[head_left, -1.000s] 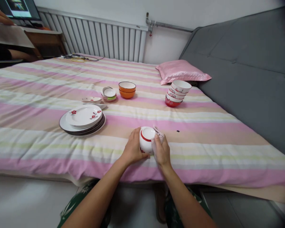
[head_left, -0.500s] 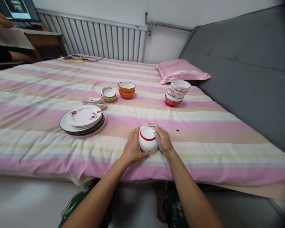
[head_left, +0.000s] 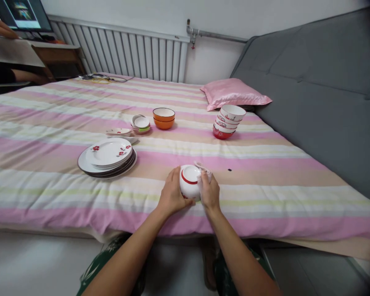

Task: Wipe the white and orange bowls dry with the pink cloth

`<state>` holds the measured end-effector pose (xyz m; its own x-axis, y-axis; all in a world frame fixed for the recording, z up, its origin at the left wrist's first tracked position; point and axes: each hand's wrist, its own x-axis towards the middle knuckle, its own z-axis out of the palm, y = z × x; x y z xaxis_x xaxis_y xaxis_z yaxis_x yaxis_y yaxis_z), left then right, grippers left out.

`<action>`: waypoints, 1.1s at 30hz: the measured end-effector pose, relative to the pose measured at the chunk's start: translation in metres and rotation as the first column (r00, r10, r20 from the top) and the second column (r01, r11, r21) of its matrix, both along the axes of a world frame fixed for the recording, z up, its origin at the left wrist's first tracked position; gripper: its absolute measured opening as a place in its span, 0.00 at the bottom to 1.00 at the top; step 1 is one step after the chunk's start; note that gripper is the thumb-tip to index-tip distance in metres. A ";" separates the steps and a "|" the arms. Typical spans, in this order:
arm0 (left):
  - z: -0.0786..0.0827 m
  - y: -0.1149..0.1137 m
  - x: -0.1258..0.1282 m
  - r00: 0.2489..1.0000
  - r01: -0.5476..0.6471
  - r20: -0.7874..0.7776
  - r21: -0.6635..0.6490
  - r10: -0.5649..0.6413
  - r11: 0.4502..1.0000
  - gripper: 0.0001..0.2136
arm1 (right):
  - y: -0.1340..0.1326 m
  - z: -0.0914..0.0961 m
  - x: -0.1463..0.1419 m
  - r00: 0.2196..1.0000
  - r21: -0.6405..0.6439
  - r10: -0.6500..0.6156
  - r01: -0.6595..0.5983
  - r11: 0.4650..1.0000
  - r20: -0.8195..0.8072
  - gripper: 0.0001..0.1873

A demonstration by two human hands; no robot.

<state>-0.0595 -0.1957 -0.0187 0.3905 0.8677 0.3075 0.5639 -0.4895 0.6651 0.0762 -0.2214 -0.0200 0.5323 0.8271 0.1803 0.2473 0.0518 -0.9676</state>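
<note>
Far left, another person's arm [head_left: 0, 31] is cut by the frame. The plates [head_left: 107, 156] sit well left of the hands. The left hand [head_left: 172, 196] curls round the bowl [head_left: 189, 187], near the bed's [head_left: 265, 205] front edge. The right hand [head_left: 210, 194] clasps a cloth [head_left: 203, 174] against the bowl's right side, hiding most of the cloth. Which bowl end faces up is unclear.

Striped bed [head_left: 265, 193] with plate stack [head_left: 107, 154], saucers [head_left: 141, 123], orange bowls [head_left: 163, 118], bowl stack [head_left: 228, 121], pillow [head_left: 234, 92], red-rimmed bowl [head_left: 189, 187].
</note>
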 end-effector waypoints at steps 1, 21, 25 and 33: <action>0.000 -0.001 0.001 1.000 -0.021 -0.005 0.000 0.021 1.000 0.52 | -0.002 0.001 -0.001 1.000 0.006 0.001 -0.001 1.000 -0.007 0.25; 0.014 0.005 -0.025 0.994 0.078 -0.075 -0.070 -0.083 0.995 0.54 | -0.003 0.005 0.001 1.000 0.010 0.014 -0.014 1.000 0.021 0.25; 0.017 0.013 -0.024 0.986 0.153 -0.047 -0.161 -0.163 0.975 0.51 | -0.004 0.004 0.002 1.000 -0.001 0.005 -0.005 1.000 0.027 0.26; 0.020 0.012 -0.018 0.997 0.065 -0.027 -0.134 -0.069 0.989 0.50 | -0.004 0.005 0.002 0.999 0.005 0.005 -0.005 1.000 0.036 0.26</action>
<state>-0.0777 -0.1839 0.0009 0.4571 0.8715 0.1774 0.5547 -0.4353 0.7091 0.0785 -0.2253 -0.0154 0.5214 0.8288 0.2032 0.2813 0.0579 -0.9579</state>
